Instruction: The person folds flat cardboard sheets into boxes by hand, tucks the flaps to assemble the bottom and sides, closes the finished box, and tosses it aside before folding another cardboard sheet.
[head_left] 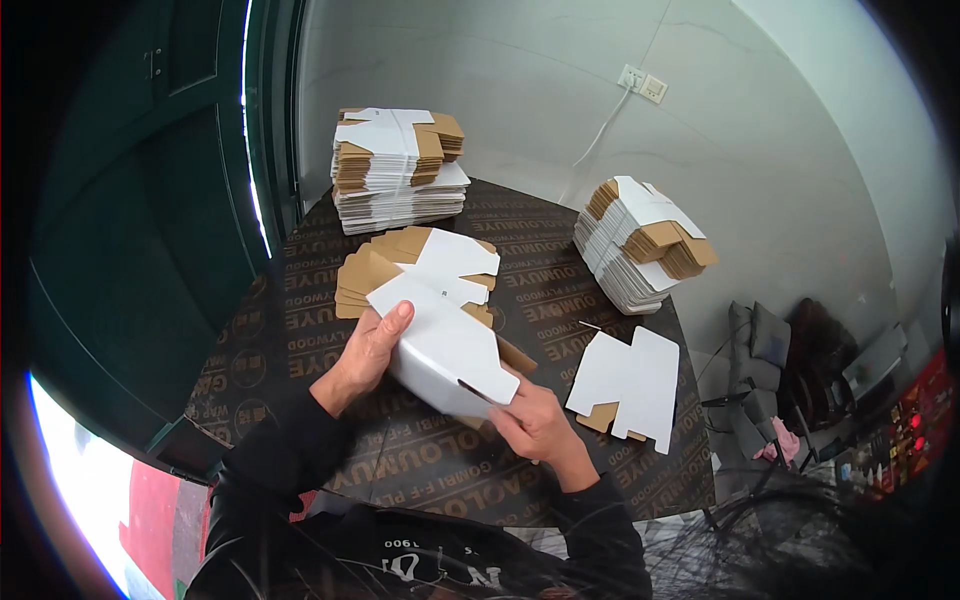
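A white cardboard box point(440, 345), partly folded up, is held tilted above the table in front of me. My left hand point(368, 352) grips its left side, the thumb lying on the white face. At the lower right end, my right hand point(537, 420) pinches the box near a slotted flap; some fingertips are hidden behind the card. Just beyond the box lies a fanned pile of flat box blanks point(455, 255), white on one face and brown on the other. A separate flat blank point(630, 375) rests on the table to the right of my right hand.
Two tall stacks of flat blanks stand farther back, a left stack point(400, 195) and a right stack point(625, 260). The dark printed tabletop point(540, 270) meets a pale wall with a socket point(632, 78). A green door point(170, 180) is at left, a grey chair point(765, 360) at right.
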